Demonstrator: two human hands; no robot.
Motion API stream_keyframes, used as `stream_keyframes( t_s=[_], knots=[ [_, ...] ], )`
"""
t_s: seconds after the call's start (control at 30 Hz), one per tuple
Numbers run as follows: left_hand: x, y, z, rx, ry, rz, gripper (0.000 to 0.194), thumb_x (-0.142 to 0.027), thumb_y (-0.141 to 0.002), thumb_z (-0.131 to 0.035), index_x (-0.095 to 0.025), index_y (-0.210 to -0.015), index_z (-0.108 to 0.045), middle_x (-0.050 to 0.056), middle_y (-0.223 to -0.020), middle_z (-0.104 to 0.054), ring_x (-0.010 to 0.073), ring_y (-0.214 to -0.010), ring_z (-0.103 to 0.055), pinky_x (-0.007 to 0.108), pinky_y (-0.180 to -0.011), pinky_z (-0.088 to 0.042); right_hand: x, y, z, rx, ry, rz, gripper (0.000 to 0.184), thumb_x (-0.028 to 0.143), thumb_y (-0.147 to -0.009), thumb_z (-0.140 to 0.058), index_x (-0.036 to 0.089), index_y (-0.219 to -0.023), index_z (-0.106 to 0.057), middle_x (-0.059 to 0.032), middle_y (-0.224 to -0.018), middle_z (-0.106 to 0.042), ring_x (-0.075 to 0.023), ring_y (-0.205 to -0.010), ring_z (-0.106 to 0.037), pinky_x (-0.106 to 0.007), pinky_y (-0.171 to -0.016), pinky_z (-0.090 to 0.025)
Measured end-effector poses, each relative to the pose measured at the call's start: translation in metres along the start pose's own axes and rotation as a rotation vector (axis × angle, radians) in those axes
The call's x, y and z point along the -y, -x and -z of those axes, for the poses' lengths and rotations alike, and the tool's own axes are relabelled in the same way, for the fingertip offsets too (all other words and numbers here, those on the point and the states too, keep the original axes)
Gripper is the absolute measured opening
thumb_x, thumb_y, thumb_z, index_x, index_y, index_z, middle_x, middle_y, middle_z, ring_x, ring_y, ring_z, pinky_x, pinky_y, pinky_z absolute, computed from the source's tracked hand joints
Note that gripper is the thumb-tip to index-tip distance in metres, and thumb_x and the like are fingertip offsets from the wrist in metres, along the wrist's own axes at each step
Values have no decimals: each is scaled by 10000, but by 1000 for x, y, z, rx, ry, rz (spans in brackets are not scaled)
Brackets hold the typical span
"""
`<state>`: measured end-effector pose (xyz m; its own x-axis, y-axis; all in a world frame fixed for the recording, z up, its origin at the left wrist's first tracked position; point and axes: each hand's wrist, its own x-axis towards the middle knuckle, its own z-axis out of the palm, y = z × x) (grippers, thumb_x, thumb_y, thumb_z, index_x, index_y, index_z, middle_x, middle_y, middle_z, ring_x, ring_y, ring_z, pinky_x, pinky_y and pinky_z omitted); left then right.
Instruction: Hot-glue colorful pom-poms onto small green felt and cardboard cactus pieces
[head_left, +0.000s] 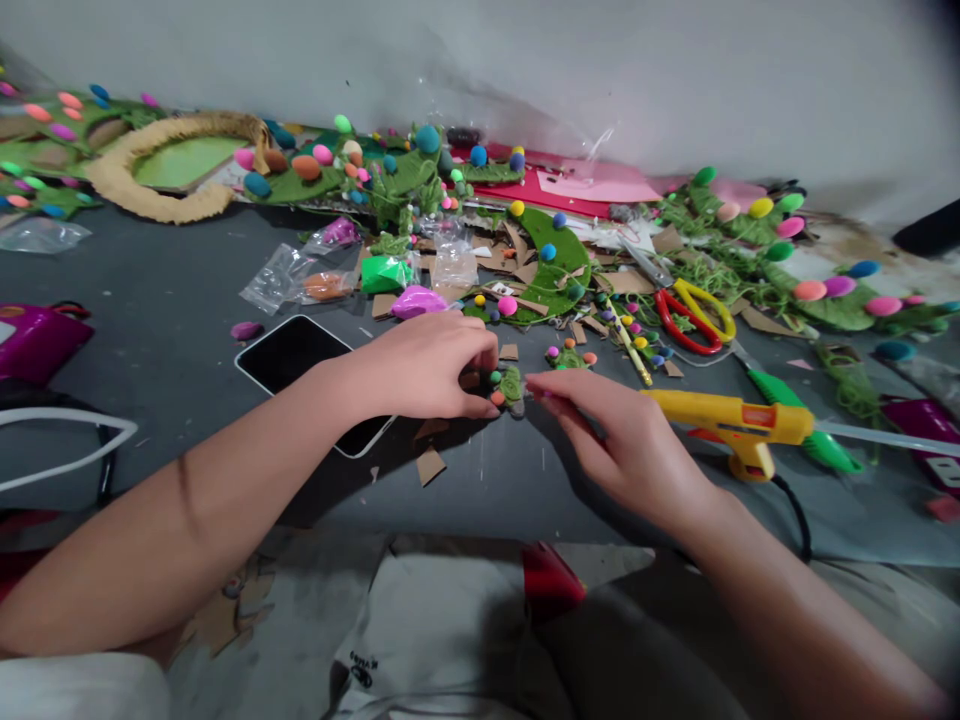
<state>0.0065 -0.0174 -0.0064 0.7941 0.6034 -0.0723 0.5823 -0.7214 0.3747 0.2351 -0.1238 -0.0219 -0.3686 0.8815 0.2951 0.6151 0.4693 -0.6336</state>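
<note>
1. The dark grey tabletop (480, 500) met a pale wall (315, 50) behind; its front edge ran below both hands, with a bare strip of grey between edge and fingers.
2. One tan, cloth-covered ring (112, 180) with a gap in it lay at the back left.
3. One yellow glue gun (750, 420) lay just beside the right hand (619, 425), its black cord (796, 520) dropping over the front edge and narrowing the room there.
4. The left hand (431, 365) had thumb and forefinger curled, their tips at the left of the small green piece named in item 8. The right fingertips were drawn together at its other side. At that size I could not tell whether either hand gripped anything.
5. One white-edged, black-screened phone (289, 350) lay under the left forearm.
6. One pair of red-and-yellow-handled scissors (686, 315) lay beyond the glue gun.
7. At least three clear plastic packets lay behind the left hand: one with green stuff (386, 273), one with purple (420, 300), one with orange (326, 286).
8. Two small green pieces: one between the hands (511, 384), bearing a teal ball (495, 377) and an orange ball (498, 398); another just behind (571, 358), with three balls.
</note>
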Motion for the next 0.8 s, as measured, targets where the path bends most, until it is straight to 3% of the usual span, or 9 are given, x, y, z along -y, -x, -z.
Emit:
stream_keyframes(
  t_s=[0.17, 0.33, 0.53, 0.8],
  knots=[
    [0, 1, 1, 29, 37, -43, 263, -459, -855, -673, -209, -931, -642, 51, -956, -659, 222, -861, -587, 350, -704, -387, 3, 1, -1, 22, 27, -92, 167, 284, -1010, -586, 200, -1072, -716, -44, -1022, -791, -181, -910, -737, -292, -832, -543],
    [-2, 1, 5, 61, 60, -79, 280, -439, -850, -672, -196, -987, -654, 50, -975, -652, 219, -883, -586, 348, -739, -407, 1, 1, 0, -65, 64, -146, 119, 234, -973, -625, 186, -1036, -714, -15, -899, -748, -139, -772, -675, -266, -746, -518],
    [1, 4, 9, 38, 74, -188, 269, -399, -854, -682, -200, -1034, -665, 52, -1022, -657, 227, -963, -593, 353, -830, -419, -4, 1, 4, -70, 55, -105, 136, 208, -983, -617, 188, -1031, -742, -35, -958, -734, -153, -885, -670, -283, -867, -510],
    [-1, 7, 16, 44, 170, -295, 212, -336, -864, -689, -218, -1040, -669, 39, -1056, -648, 201, -984, -583, 332, -866, -420, -2, 2, 7, 36, 124, -92, 297, 182, -990, -570, 168, -1249, -713, -62, -960, -661, -182, -887, -660, -292, -787, -515]
  ],
)
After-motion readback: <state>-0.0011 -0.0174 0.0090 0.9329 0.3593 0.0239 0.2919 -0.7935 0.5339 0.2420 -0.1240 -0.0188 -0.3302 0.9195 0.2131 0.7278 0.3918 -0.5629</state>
